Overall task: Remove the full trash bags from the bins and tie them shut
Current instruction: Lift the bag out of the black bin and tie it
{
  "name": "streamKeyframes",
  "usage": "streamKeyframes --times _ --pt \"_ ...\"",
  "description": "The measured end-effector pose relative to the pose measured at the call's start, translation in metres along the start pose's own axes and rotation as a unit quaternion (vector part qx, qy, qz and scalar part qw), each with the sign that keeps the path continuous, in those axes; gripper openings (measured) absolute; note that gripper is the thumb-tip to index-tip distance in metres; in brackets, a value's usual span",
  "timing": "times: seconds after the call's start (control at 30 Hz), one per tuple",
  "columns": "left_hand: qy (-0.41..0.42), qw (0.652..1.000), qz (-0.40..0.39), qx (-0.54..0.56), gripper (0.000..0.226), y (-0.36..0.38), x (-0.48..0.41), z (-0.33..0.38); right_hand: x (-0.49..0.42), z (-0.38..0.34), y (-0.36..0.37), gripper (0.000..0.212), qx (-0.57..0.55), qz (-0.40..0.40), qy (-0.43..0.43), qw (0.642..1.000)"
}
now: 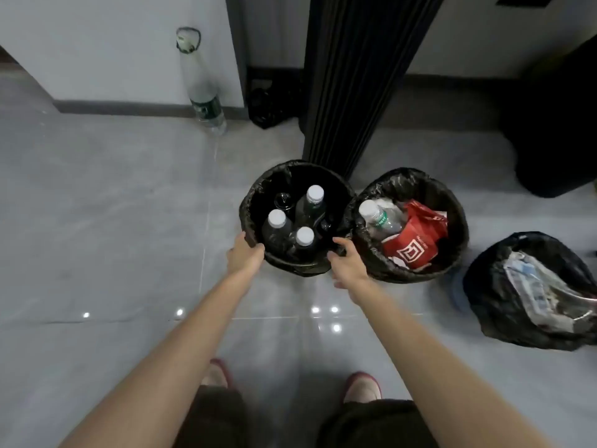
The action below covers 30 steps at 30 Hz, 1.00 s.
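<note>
Two round black bins stand side by side on the grey floor. The left bin (pixel 255 195) has a black bag liner and holds three capped plastic bottles (pixel 309 206). My left hand (pixel 244 253) grips the near-left rim of this bin's bag. My right hand (pixel 347 261) pinches the near-right rim, between the two bins. The right bin (pixel 458 227) is lined with a black bag too and holds a bottle and red packaging (pixel 415 244). A loose black trash bag (pixel 491 292) full of plastic waste lies open on the floor at the far right.
A tall ribbed black column (pixel 358 82) rises just behind the bins. An empty clear bottle (pixel 202 88) leans against the white wall at the back left. A dark bulky object (pixel 555 124) fills the back right corner. My feet in red slippers (pixel 361 388) stand below.
</note>
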<state>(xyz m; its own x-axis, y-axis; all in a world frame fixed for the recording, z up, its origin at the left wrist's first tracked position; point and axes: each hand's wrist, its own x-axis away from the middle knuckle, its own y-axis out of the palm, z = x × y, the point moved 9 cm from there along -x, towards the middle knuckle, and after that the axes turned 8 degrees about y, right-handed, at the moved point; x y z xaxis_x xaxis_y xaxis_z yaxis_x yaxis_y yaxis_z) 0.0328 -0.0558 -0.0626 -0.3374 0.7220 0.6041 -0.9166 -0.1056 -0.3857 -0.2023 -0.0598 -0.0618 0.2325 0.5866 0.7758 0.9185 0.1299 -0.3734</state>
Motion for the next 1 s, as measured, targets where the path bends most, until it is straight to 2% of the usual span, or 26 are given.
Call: streamKeyframes --times 0.1,0.2,0.3,0.4,0.73,0.9,1.0 --pt "-0.006 1.0 0.006 0.019 0.066 0.011 -0.03 -0.021 -0.028 0.005 0.014 0.036 0.027 0.028 -0.033 0.999" --pt "0.02 0.998 -0.007 0.057 0.078 0.025 -0.052 -0.027 -0.05 0.011 0.015 0.03 0.067 0.092 -0.049 0.992" --pt "0.053 0.997 -0.016 0.056 0.066 0.034 -0.061 -0.026 -0.059 0.007 0.016 0.022 0.105 0.138 -0.084 0.981" --pt "0.069 0.993 -0.041 0.087 0.056 0.038 -0.057 -0.021 -0.062 0.005 0.019 0.021 0.121 0.147 -0.1 0.977" --pt "0.058 0.996 -0.01 0.063 0.044 0.006 0.005 -0.05 -0.026 0.044 0.039 0.009 0.167 0.048 -0.074 0.982" --pt "0.07 0.997 0.007 0.037 0.039 -0.001 0.051 -0.093 0.009 0.081 0.038 0.007 0.162 0.009 -0.101 0.981" --pt "0.076 0.997 0.007 0.017 0.029 -0.005 0.073 -0.114 0.031 0.101 0.036 0.015 0.185 0.018 -0.134 0.973"
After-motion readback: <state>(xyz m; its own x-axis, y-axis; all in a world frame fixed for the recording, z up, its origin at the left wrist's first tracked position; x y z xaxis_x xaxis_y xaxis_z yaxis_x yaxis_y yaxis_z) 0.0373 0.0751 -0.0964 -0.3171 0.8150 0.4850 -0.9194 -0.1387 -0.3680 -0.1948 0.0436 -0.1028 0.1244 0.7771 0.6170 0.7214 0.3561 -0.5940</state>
